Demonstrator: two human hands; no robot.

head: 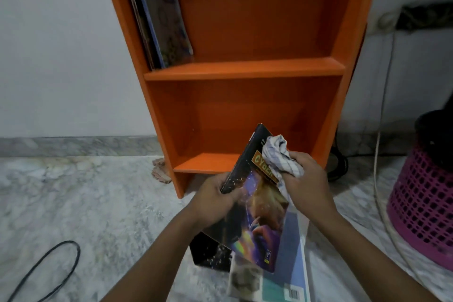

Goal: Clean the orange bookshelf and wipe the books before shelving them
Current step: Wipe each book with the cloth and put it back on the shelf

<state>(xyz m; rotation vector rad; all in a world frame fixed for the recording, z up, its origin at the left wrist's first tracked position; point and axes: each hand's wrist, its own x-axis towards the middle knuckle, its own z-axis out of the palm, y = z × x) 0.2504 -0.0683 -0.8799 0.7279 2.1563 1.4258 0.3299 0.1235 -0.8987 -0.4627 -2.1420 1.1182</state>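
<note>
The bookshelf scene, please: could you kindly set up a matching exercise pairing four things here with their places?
Things:
1. checked cloth
2. book with the purple cover
3. pink basket
4. black cable

Places:
A. floor, lower left
B. bunched in the right hand
C. floor, right of the orange bookshelf
D. gripped by the left hand

Pairs: 1-B, 2-D, 3-C, 4-A

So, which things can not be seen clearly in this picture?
- Held book, head view: the title is partly covered by the cloth in the right hand.
- Shelved books: cut off by the top edge, covers blurred.
- Floor books: hidden under the held book and the left hand.
</note>
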